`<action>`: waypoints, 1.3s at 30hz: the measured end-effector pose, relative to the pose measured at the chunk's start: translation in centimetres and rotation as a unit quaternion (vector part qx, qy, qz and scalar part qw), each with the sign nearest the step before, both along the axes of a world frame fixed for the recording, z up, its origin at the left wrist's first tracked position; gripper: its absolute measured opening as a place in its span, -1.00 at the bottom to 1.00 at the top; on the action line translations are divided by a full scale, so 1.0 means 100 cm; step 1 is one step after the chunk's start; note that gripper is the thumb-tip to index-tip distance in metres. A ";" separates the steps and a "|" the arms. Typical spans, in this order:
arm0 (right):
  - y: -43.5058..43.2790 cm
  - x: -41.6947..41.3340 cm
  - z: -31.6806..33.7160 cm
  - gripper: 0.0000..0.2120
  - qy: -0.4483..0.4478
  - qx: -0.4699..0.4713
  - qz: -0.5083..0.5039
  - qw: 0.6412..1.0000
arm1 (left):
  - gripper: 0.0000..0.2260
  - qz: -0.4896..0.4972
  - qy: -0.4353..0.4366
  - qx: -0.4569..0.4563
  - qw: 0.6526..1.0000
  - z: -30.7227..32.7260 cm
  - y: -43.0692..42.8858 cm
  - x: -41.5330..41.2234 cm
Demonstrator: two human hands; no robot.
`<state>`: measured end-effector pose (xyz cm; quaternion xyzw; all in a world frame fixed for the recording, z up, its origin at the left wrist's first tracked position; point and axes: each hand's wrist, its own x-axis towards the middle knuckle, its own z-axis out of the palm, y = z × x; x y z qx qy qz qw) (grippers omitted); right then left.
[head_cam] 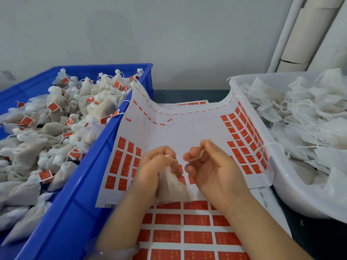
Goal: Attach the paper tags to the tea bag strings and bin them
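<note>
Between the crate [105, 147] on the left and the tub [274, 171] on the right, over the sheet [184, 132], your left hand [152, 166] grips the soft, light bag [170, 186] at its neck and your right hand [212, 169] pinches its limp string [197, 156], best taken near the end.

plain pale wall [150, 30], white pipes [287, 34] at right

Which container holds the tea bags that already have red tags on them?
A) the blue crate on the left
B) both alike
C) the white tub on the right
A: red tags show on the tea bags in the blue crate, while those in the white tub show none.
</note>
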<state>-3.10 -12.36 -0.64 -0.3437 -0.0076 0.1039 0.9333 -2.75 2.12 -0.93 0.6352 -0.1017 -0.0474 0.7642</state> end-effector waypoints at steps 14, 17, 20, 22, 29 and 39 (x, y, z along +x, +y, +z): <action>-0.014 0.025 -0.011 -0.88 -0.152 -0.586 -0.121 0.787 | -0.68 0.214 0.120 -0.229 0.942 0.003 0.011 0.011; 0.002 0.040 -0.008 -0.82 -0.201 -0.719 0.005 0.665 | -0.67 0.234 0.134 -0.208 0.940 0.001 0.010 0.012; 0.004 0.044 -0.016 -0.80 -0.214 -0.769 0.047 0.601 | -0.64 0.251 0.156 -0.173 0.939 -0.001 0.010 0.013; 0.001 0.039 -0.023 -0.87 -0.218 -0.756 0.036 0.616 | -0.62 0.266 0.179 -0.142 0.937 -0.002 0.009 0.012; -0.003 0.037 -0.030 -0.90 -0.234 -0.747 0.022 0.622 | -0.78 0.304 0.225 -0.030 0.925 0.001 -0.003 0.011; -0.005 0.036 -0.034 -0.90 -0.239 -0.741 0.000 0.628 | -0.83 0.279 0.245 0.040 0.928 0.005 -0.005 0.012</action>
